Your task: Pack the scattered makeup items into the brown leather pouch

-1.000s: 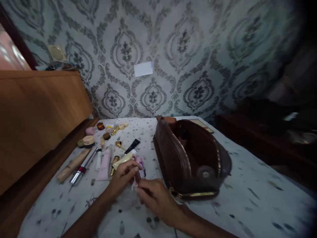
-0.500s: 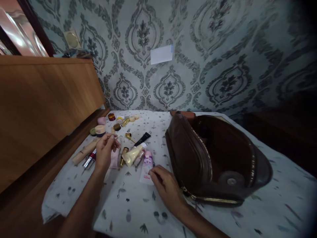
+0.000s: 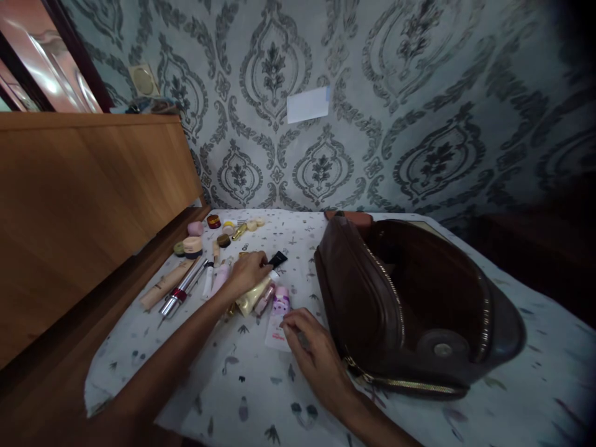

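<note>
At eight o'clock the left hand (image 3: 248, 273) has just moved beside the black tube (image 3: 279, 258); I cannot tell if it grips. The purple-and-white tube (image 3: 280, 307) near seven o'clock bears unreadable pink writing, the right hand (image 3: 321, 363) slightly parted beside it, the brown bag (image 3: 356, 292) gaping at four.

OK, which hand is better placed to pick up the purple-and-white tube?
The right hand, I'd judge: its fingertips are at the purple-and-white tube, while the left hand is beside the black tube.
</note>
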Motion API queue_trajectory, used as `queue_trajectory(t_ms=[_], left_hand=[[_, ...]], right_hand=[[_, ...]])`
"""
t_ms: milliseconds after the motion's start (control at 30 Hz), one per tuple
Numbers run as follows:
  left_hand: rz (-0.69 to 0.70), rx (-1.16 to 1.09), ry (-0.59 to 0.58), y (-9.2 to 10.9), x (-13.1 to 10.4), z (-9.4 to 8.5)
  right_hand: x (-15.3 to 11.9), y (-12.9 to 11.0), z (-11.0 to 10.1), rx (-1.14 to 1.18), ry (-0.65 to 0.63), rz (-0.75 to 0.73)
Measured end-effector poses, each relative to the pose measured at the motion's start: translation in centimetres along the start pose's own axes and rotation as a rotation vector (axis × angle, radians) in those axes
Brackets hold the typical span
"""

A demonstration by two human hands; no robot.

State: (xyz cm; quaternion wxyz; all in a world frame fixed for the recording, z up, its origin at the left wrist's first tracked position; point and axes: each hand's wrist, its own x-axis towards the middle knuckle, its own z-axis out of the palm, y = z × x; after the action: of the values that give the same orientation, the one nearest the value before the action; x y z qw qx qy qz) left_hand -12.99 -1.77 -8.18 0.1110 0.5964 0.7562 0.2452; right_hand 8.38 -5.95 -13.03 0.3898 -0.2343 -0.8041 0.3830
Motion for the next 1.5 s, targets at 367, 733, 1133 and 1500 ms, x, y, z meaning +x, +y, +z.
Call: queue_trajectory(t_ms=[367, 733, 1133, 1500], left_hand=[[-0.145, -0.088, -0.020, -0.1, 4.9, 1.4], [-0.012, -1.042, 0.047, 0.4, 1.1, -1.6], [-0.107, -1.479, -0.238, 3.5, -4.2, 0.7], [-0.055, -1.425, -0.280, 3.1, -4.8, 1.2]], right_hand=[[-0.1, 0.1, -0.2, 0.026, -0.018, -0.004], [-0.5, 0.0, -0.2, 0.171, -0.016, 0.143], [0.3, 0.1, -0.3, 0.566, -0.031, 0.385], [0.2, 0.2, -0.2, 0.575, -0.008, 0.426]])
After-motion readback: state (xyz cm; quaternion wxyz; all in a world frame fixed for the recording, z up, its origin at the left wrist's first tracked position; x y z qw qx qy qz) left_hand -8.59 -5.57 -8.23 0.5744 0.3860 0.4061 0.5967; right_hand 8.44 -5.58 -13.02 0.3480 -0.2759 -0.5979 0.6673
